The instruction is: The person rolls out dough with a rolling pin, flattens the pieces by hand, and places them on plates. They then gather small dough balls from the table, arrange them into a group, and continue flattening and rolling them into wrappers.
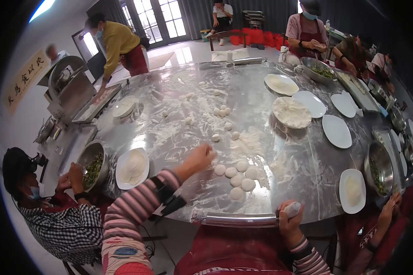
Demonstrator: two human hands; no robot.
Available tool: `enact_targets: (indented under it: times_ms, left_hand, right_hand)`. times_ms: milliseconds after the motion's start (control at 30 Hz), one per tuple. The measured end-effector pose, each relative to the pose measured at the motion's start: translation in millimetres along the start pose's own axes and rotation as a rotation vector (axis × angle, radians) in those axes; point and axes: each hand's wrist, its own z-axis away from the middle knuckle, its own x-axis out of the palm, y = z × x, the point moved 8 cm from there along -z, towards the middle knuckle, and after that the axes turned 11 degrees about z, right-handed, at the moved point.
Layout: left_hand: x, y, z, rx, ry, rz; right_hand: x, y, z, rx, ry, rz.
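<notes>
My left hand (198, 159) hovers over the floured table with its fingers curled together. What it holds, if anything, I cannot make out. Below and to its right lie several flattened rounds of dough (236, 179). Beyond it, small dough balls (221, 111) are scattered across the flour. At the near table edge my right hand (291, 224) is closed around the pale handle of a rolling pin (293, 209). A long shiny metal cylinder (238, 219) lies along that edge, reaching to this hand; whether it is one piece with the handle is hidden by my fingers.
A plate of dough wrappers (119, 172) sits left, near a person with a bowl of green filling (103, 158). A plate heaped with flour (276, 113) and white plates (337, 130) stand right. Co-workers surround the metal table (170, 137); a neighbour's hands (390, 206) are close on my right.
</notes>
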Motion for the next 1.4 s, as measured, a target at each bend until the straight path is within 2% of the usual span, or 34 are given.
enact_targets:
  times_ms: [67, 167, 200, 233, 300, 400, 500, 600, 667, 700, 767, 833, 867, 933, 967, 1033, 1067, 1200, 1233, 1267, 1300, 1367, 1400]
  left_hand:
    - [-19, 28, -31, 0.103, 0.249, -0.273]
    - [-10, 29, -64, 0.092, 0.302, -0.369]
    - [-4, 26, -69, 0.017, 0.225, -0.327]
    - [-3, 21, -73, 0.021, 0.227, -0.325]
    - [2, 18, -76, 0.201, 0.217, -0.357]
    - [-14, 17, -38, 0.229, 0.177, -0.277]
    - [-42, 22, 27, 0.297, 0.228, -0.258]
    - [-47, 0, 79, 0.326, 0.202, -0.166]
    - [-41, -10, 100, 0.361, 0.223, -0.217]
    - [-37, -11, 110, 0.418, 0.233, -0.264]
    - [-40, -14, 103, 0.405, 0.173, -0.217]
    - [-70, -7, 96, 0.374, 0.509, -0.17]
    - [-75, 3, 90, 0.374, 0.509, -0.166]
    - [-81, 33, 89, 0.447, 0.616, -0.416]
    - [-71, 27, 86, 0.445, 0.621, -0.412]
    - [-20, 14, 80, 0.397, 0.387, -0.69]
    - [0, 3, 83, 0.206, 0.138, -0.658]
    - [-1, -15, 72, 0.261, 0.13, -0.561]
    - [-8, -18, 69, 0.338, 0.126, -0.438]
    - [-13, -17, 68, 0.409, 0.121, -0.314]
    - [-19, 3, 77, 0.413, 0.117, -0.32]
    - [-48, 6, 94, -0.024, 0.251, -0.366]
    - [-50, 5, 93, -0.024, 0.238, -0.389]
  right_hand:
    - [0, -4, -2, 0.0, -0.026, 0.009]
    - [1, -3, -2, 0.016, -0.036, -0.004]
    - [1, -4, -2, 0.013, -0.034, -0.001]
    - [1, -4, -2, 0.015, -0.035, 0.008]
    - [-1, -7, -3, 0.014, -0.037, 0.02]
    - [1, -9, -2, 0.034, -0.035, 0.016]
    - [0, -4, 0, 0.045, -0.018, 0.051]
    - [0, -6, 1, 0.083, -0.014, 0.037]
    - [2, -6, -1, 0.209, -0.036, -0.081]
    - [4, -5, 2, 0.212, -0.058, -0.083]
    - [1, -2, 1, 0.137, -0.023, -0.002]
    - [0, -6, -1, 0.125, -0.026, 0.029]
    - [0, -6, -2, 0.107, -0.01, 0.039]
    - [2, -4, -1, 0.087, 0.001, 0.048]
    - [2, -2, 0, 0.095, 0.009, 0.019]
    - [4, 2, -1, 0.109, 0.019, 0.001]
    - [5, 1, 1, 0.12, 0.011, -0.009]
    - [2, 0, 1, 0.117, -0.032, 0.009]
    - [1, 0, 0, 0.116, -0.019, 0.009]
    - [2, -3, 0, 0.109, -0.031, 0.004]
    - [1, -3, -1, 0.102, -0.047, -0.002]
    - [-1, 1, 0, 0.103, -0.027, -0.013]
    - [1, 2, 3, 0.104, -0.015, -0.02]
